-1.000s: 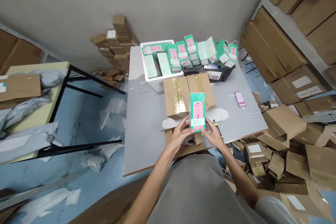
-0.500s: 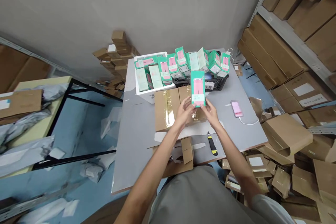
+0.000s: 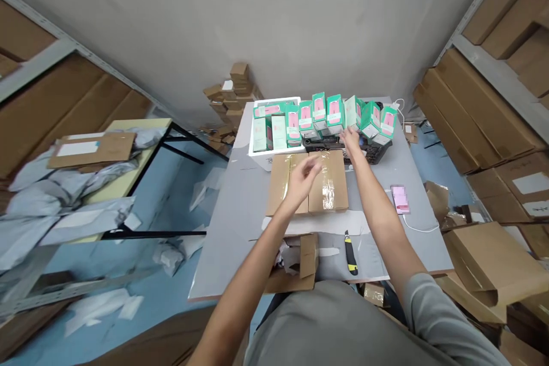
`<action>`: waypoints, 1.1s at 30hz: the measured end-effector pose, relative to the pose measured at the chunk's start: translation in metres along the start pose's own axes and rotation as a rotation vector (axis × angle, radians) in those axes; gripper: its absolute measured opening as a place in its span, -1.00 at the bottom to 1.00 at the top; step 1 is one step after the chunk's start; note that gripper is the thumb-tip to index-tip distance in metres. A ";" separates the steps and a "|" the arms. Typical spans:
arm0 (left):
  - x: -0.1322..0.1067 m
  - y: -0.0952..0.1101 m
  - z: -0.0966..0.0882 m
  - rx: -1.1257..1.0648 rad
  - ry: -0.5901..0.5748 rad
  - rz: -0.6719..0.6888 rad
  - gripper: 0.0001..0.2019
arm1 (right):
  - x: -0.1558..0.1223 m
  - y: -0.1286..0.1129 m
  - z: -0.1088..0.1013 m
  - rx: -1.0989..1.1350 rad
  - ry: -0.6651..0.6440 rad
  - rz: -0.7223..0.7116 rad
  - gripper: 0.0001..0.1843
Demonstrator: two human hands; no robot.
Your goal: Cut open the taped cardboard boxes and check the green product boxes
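Note:
My right hand (image 3: 351, 138) reaches to the back of the grey table (image 3: 240, 240). Its fingers are apart and empty, just below a row of green boxes with pink pictures (image 3: 334, 111). These boxes stand across a white foam bin (image 3: 261, 153) and a black basket (image 3: 380, 152). My left hand (image 3: 306, 174) hovers over a taped brown carton (image 3: 330, 191). It is blurred by motion, with fingers loosely apart and nothing in it.
A yellow-and-black utility knife (image 3: 350, 246) and an open small cardboard box (image 3: 300, 266) lie near the table's front edge. A pink phone on a white cable (image 3: 400, 197) lies to the right. Flattened cartons litter the floor at right, and shelves of cartons line both sides.
Both hands carried a green box from the front of the table to the back row and let go of it. My left hand has drawn back over the taped carton.

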State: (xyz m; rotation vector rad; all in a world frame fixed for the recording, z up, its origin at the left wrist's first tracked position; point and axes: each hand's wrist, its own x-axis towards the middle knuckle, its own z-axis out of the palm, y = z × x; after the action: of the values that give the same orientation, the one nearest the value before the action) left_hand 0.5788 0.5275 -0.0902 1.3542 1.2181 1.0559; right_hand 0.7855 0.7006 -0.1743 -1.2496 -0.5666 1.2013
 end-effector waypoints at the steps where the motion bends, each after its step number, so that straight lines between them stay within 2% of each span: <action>1: -0.032 -0.008 -0.025 0.061 0.074 -0.038 -0.44 | -0.012 0.010 -0.010 0.005 -0.005 -0.009 -0.21; 4: -0.126 -0.039 -0.110 0.243 0.344 -0.192 -0.35 | -0.076 0.053 -0.056 -0.016 -0.044 -0.084 -0.20; 6: -0.183 -0.066 -0.164 0.360 0.545 -0.303 -0.36 | -0.141 0.094 -0.093 -0.090 -0.075 -0.086 -0.25; 7: -0.207 -0.080 -0.186 0.384 0.621 -0.378 -0.39 | -0.176 0.116 -0.110 -0.122 -0.069 -0.042 -0.27; 8: -0.230 -0.094 -0.204 0.369 0.676 -0.469 -0.43 | -0.213 0.139 -0.125 -0.151 -0.060 0.018 -0.28; 10: -0.266 -0.120 -0.224 0.290 0.689 -0.608 -0.48 | -0.283 0.181 -0.149 -0.214 -0.060 0.162 -0.24; 12: -0.290 -0.140 -0.226 0.235 0.652 -0.698 -0.50 | -0.341 0.214 -0.163 -0.263 -0.101 0.290 -0.19; 14: -0.302 -0.157 -0.219 0.140 0.561 -0.819 -0.51 | -0.384 0.236 -0.168 -0.284 -0.125 0.366 -0.15; 17: -0.304 -0.176 -0.205 -0.038 0.384 -0.998 -0.50 | -0.421 0.253 -0.164 -0.289 -0.121 0.425 -0.12; 19: -0.302 -0.186 -0.199 -0.094 0.298 -1.022 -0.49 | -0.435 0.258 -0.156 -0.284 -0.103 0.442 -0.11; 23: -0.305 -0.200 -0.195 -0.170 0.146 -0.932 -0.44 | -0.460 0.261 -0.134 -0.246 -0.081 0.432 -0.15; 27: -0.324 -0.205 -0.201 -0.197 0.066 -0.838 -0.31 | -0.496 0.256 -0.115 -0.197 -0.031 0.369 -0.16; 30: -0.345 -0.201 -0.210 -0.213 0.016 -0.749 -0.24 | -0.527 0.245 -0.110 -0.177 0.021 0.282 -0.13; 33: -0.364 -0.192 -0.212 -0.210 -0.059 -0.630 -0.22 | -0.559 0.229 -0.115 -0.180 0.077 0.189 -0.13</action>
State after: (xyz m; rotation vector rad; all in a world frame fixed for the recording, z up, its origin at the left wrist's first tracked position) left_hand 0.3028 0.1908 -0.2490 0.7517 1.3234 0.6618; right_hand 0.6115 0.1184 -0.2710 -1.5232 -0.5179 1.2733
